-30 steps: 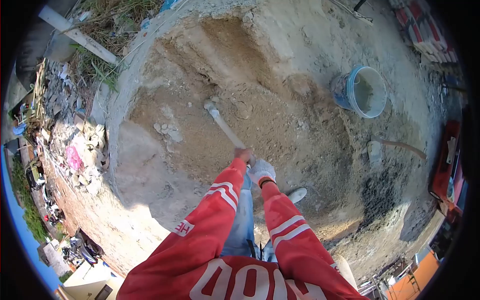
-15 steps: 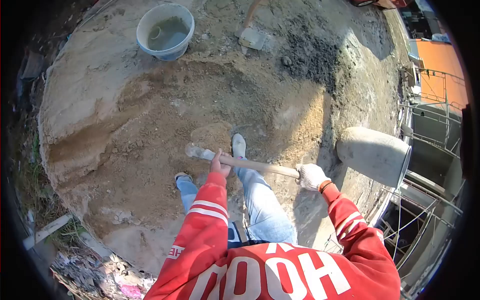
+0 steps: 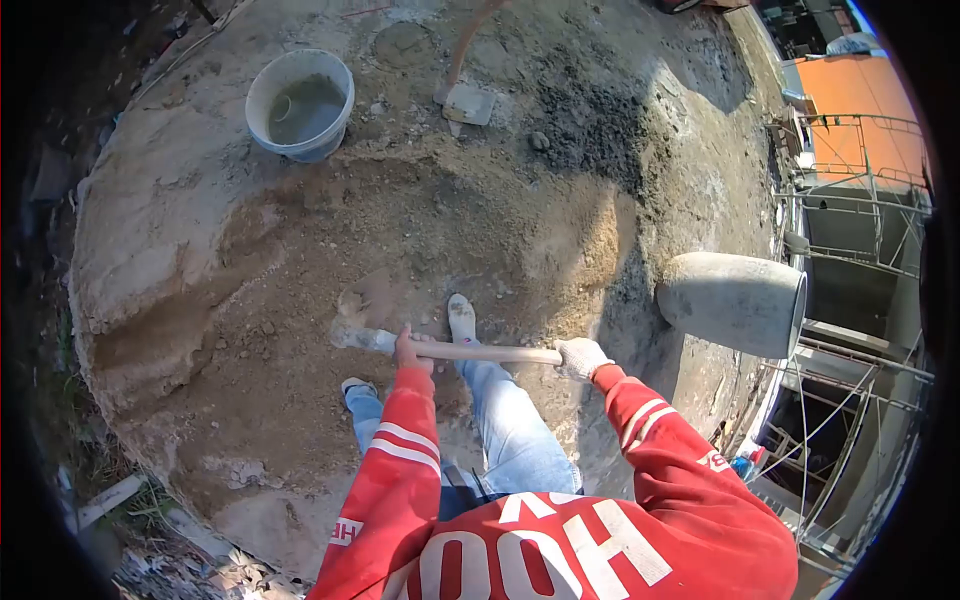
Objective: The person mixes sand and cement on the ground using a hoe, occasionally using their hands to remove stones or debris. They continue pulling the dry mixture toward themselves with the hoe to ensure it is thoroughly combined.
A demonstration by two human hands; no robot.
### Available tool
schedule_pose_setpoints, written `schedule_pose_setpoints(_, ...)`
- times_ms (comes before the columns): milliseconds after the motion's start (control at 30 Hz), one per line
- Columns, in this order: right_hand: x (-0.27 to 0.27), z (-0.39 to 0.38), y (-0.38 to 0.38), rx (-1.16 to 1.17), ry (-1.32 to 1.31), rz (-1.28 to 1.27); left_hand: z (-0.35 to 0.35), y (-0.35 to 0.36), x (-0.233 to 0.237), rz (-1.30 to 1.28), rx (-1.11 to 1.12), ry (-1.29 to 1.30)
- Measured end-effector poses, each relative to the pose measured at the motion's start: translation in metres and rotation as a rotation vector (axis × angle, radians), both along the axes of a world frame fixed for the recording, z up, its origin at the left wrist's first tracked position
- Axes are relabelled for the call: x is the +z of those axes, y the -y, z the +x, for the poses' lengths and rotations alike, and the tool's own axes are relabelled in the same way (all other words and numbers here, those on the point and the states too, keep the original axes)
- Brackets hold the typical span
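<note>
Over a broad mound of tan sand [image 3: 300, 250], the bare left hand [image 3: 406, 353] and the white-gloved right hand [image 3: 582, 357] each curl their fingers tightly around a long pale wooden-handled hoe [image 3: 490, 352]. It lies nearly level across the legs, its grey blade [image 3: 352, 335] resting on the sand beside a white shoe [image 3: 461, 318]. A white plastic bucket of murky water [image 3: 298, 105] stands well apart.
</note>
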State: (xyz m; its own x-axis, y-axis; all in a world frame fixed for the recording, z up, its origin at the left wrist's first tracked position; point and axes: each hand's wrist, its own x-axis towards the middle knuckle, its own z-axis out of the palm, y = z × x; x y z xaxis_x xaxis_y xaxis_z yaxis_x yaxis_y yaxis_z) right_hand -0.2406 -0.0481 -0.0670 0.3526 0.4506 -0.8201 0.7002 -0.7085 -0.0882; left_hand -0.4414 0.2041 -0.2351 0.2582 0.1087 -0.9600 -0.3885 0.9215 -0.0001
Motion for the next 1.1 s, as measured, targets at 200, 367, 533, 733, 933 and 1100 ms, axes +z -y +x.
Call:
schedule_pose_setpoints(200,-0.052,-0.254,-0.242,0.092,-0.420,0.439,-0.334,-0.266,0.018,0.388,0.079,-0.484)
schedule_pose_setpoints(367,0.037,-0.435,-0.436,0.246,-0.664,0.622,-0.497,-0.391,0.296,0.958,0.375,-0.749)
schedule_pose_setpoints(533,0.084,-0.559,-0.576,0.356,-0.792,0.728,-0.563,-0.437,0.357,1.279,0.515,-0.969)
schedule_pose_setpoints(733,-0.030,-0.576,-0.577,0.462,-0.633,0.460,-0.471,-0.356,0.144,0.751,0.356,-1.286)
schedule_pose_setpoints(933,-0.129,-0.492,-0.431,0.337,-0.421,-0.008,-0.395,-0.199,-0.067,0.440,0.006,-0.948)
schedule_pose_setpoints(1100,-0.110,-0.441,-0.441,0.232,-0.519,-0.027,-0.363,-0.209,-0.041,0.269,-0.022,-0.698)
